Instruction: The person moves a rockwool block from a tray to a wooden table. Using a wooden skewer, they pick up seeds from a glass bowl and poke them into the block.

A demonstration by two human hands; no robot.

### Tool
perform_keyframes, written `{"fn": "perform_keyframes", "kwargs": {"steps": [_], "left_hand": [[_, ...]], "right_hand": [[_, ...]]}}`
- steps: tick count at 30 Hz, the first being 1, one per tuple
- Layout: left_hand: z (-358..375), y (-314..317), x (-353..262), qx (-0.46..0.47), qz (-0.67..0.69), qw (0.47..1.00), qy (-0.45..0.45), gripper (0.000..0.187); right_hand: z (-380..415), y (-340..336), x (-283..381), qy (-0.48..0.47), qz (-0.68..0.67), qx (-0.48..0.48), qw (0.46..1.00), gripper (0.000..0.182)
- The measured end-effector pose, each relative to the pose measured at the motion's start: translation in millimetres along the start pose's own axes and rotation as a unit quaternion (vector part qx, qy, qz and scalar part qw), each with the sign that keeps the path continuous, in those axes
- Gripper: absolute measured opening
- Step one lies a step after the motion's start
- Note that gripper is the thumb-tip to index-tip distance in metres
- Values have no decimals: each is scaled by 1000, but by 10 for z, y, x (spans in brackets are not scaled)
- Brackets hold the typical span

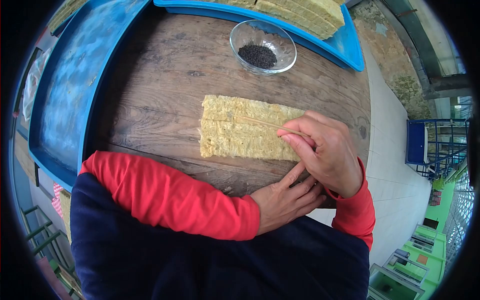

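Observation:
A yellowish, fibrous rockwool slab (pixel 235 140) lies flat on the wooden table, with small holes and shallow lines on its top. My right hand (pixel 327 152) is over the slab's right end, pinching a thin wooden stick (pixel 265 123) between thumb and fingers. The stick slants to the left, its tip right at the slab's upper left part. Below the right hand, my left hand (pixel 290 200) rests by the near edge of the slab with fingers stretched out, holding nothing. The right hand hides part of the slab and the left fingertips.
Beyond the slab stands a clear glass bowl (pixel 287 59) with small black seeds (pixel 257 56) in it. A blue tray (pixel 352 47) at the back holds more rockwool slabs (pixel 305 17). Another long blue tray (pixel 65 100) is on the left of the wooden table (pixel 155 75).

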State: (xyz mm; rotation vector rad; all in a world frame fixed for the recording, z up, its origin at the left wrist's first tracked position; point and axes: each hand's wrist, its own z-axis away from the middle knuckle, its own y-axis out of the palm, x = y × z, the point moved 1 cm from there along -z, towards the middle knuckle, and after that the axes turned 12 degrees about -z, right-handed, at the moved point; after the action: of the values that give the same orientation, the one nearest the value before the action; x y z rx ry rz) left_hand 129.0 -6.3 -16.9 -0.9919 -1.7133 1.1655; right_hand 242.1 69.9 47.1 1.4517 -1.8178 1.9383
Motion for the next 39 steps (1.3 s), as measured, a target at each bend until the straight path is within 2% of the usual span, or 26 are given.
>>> {"fn": "perform_keyframes", "kwargs": {"steps": [14,16,17,20,22,25,35,37,39], "left_hand": [[-9,-16,17,-3,4,1000,8,57],[-17,-15,0,-9,-2,1000,-14,56],[-18,-6,-6,-12,0,1000,-10,56],[-5,-22,6,1,0,1000,-4,56],[-5,-32,12,11,-12,1000,2,56],[-9,-40,19,3,-12,1000,-5,57],[-10,-33,12,10,-1,1000,-5,56],[-13,-35,11,19,0,1000,-4,55],[-20,-36,4,21,0,1000,-3,55]], "right_hand": [[39,-260,95,40,40,-1,998,6],[78,-383,97,94,35,61,993,7],[97,-392,88,98,37,58,993,7],[123,-309,29,75,11,75,994,9],[138,-233,-37,12,-4,59,998,8],[139,-196,-77,1,-17,49,999,8],[126,-338,-22,19,1,42,999,10],[147,-410,-11,84,32,34,995,10],[148,-404,-31,76,42,33,996,10]]}}
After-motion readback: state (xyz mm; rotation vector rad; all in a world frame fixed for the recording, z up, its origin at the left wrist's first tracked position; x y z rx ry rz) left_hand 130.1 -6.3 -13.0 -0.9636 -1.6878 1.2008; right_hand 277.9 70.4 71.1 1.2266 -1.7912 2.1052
